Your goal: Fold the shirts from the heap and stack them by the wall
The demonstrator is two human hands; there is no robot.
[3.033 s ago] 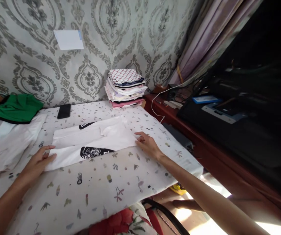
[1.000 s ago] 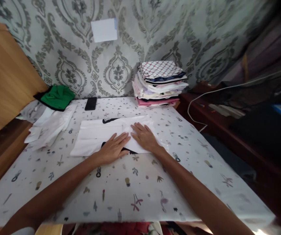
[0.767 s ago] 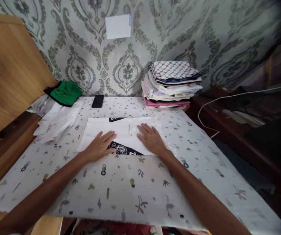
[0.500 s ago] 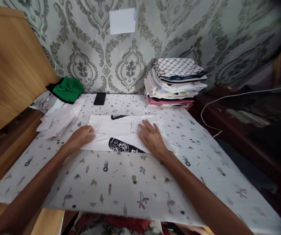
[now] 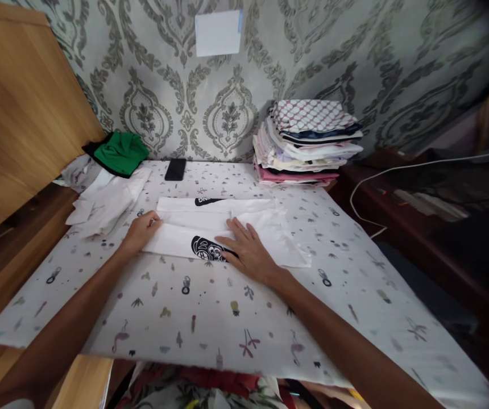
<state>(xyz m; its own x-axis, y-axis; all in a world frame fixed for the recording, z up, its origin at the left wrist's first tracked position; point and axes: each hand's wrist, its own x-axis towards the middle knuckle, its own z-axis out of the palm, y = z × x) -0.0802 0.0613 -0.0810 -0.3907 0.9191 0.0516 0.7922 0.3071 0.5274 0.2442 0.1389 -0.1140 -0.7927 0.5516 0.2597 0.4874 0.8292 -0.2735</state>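
A white T-shirt (image 5: 265,218) with black printed patches lies flat on the patterned cloth, its near and far sides folded inward toward the middle. At its left end my left hand (image 5: 142,230) is closed, thumb and fingers pinching the edge of the fabric. My right hand (image 5: 247,250) rests palm down with fingers spread on the near folded strip, covering part of the black cartoon print (image 5: 206,249). To the right of that hand the fabric spreads out loosely and looks a little wrinkled.
A tall stack of folded clothes (image 5: 308,145) stands at the back right. Back left lie a green garment (image 5: 120,153) and loose white clothes (image 5: 103,207). A black phone (image 5: 175,169) is near the wall. A wooden panel (image 5: 27,108) bounds the left; a white cable (image 5: 381,170) hangs right.
My right hand has slid left and slightly toward me across the shirt, onto the cartoon print. My left hand stays at the left edge, lifted slightly. The view has shifted a little.
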